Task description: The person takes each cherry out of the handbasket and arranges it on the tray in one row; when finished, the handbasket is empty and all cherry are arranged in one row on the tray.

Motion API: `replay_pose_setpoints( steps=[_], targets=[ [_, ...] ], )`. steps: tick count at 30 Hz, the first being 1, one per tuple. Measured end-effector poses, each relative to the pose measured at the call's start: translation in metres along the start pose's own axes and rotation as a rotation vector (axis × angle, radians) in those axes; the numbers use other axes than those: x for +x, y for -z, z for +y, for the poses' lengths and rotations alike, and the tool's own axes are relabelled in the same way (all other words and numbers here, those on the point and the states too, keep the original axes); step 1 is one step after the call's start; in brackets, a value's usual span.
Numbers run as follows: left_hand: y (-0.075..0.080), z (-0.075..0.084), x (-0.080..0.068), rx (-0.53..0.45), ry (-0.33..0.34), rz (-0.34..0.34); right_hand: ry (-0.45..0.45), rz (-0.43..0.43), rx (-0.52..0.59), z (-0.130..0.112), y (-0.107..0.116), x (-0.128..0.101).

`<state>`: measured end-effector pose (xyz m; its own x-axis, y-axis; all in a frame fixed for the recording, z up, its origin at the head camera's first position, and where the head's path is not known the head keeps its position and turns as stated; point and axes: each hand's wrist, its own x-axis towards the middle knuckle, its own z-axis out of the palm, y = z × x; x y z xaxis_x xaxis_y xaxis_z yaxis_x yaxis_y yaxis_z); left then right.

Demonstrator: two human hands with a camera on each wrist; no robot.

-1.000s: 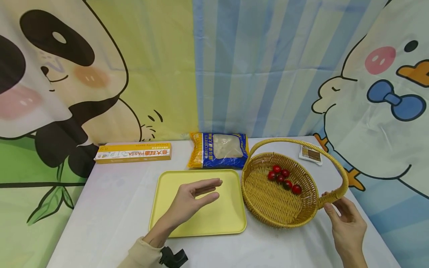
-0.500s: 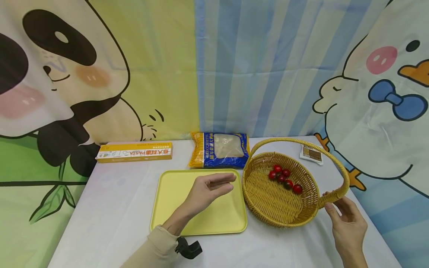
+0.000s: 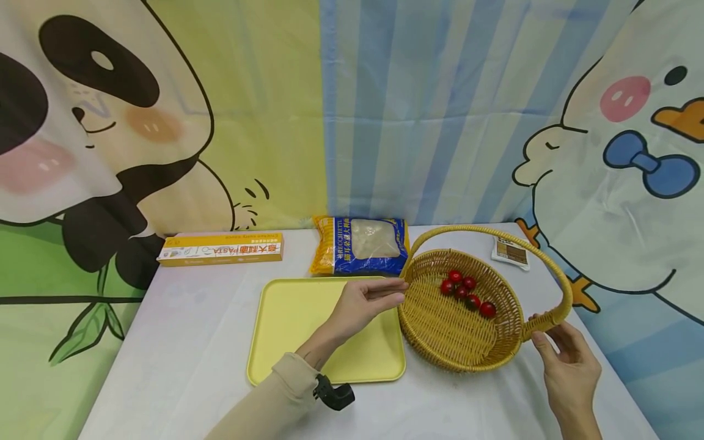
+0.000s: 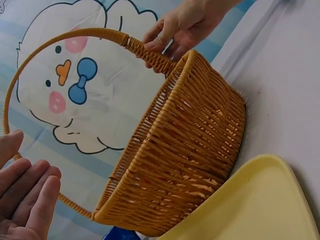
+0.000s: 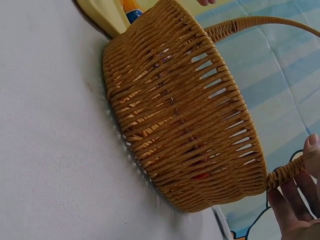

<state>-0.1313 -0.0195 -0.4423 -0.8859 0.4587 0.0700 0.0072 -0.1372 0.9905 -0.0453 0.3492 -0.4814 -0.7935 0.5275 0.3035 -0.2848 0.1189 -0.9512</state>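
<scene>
A woven wicker basket with a tall hoop handle stands on the white table, with several cherry tomatoes inside. My left hand hovers over the yellow tray, fingers straight, tips close to the basket's left rim. The left wrist view shows that hand apart from the basket wall. My right hand holds the base of the handle at the basket's right side. Its fingers curl on the handle, and the right wrist view shows them beside the basket.
A long yellow pasta box lies at the back left and a blue and yellow pasta bag behind the tray. A small packet sits behind the basket. A cartoon backdrop hangs behind the table.
My left hand has moved right across the tray, from its middle to the basket's left rim. The right hand and basket have stayed put.
</scene>
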Motion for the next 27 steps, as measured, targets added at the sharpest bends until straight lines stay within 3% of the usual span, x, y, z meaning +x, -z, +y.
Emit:
replay_pose_setpoints(
  steps=[27],
  targets=[
    [-0.037, -0.013, 0.035, 0.018, 0.034, -0.021, 0.021, -0.015, 0.019, 0.0, 0.0, -0.001]
  ],
)
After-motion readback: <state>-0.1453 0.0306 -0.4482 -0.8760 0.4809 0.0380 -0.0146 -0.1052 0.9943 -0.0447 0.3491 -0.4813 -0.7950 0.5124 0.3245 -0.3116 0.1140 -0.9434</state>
